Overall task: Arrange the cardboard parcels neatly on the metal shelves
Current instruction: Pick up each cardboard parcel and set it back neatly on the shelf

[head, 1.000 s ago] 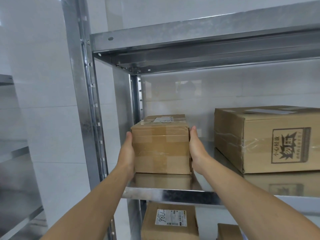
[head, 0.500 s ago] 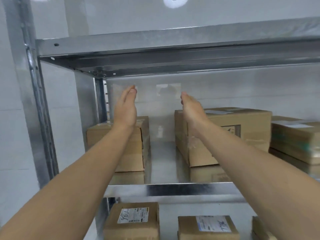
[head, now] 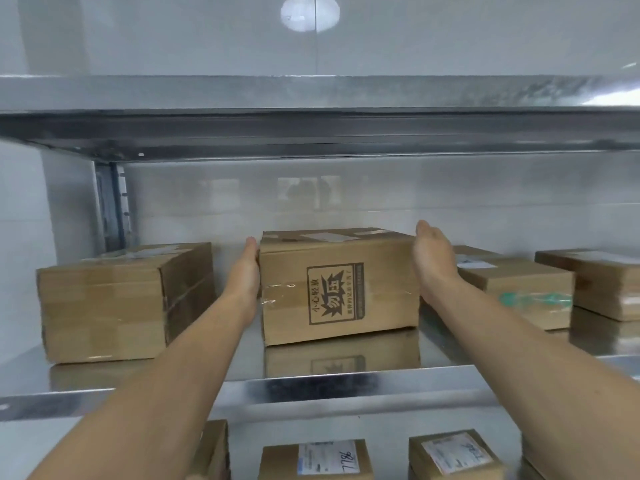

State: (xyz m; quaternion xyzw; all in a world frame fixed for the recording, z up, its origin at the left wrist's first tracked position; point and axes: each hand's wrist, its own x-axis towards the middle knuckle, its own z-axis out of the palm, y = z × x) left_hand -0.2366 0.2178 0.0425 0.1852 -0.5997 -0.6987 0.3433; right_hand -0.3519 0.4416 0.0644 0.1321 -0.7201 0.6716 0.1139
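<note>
A large cardboard parcel with a black printed mark on its front stands in the middle of the metal shelf. My left hand lies flat against its left side, fingers straight. My right hand is at its right top corner with straight fingers, at or just off the cardboard. A taped plain parcel stands to the left, apart from my left arm.
Right of the big parcel sit a parcel with green tape and another parcel at the edge. The shelf above hangs low overhead. Labelled parcels stand on the shelf below. A shelf post rises at the back left.
My hands left the small left parcel, lifted, then came down on either side of the large printed parcel. The view shifted right along the shelf.
</note>
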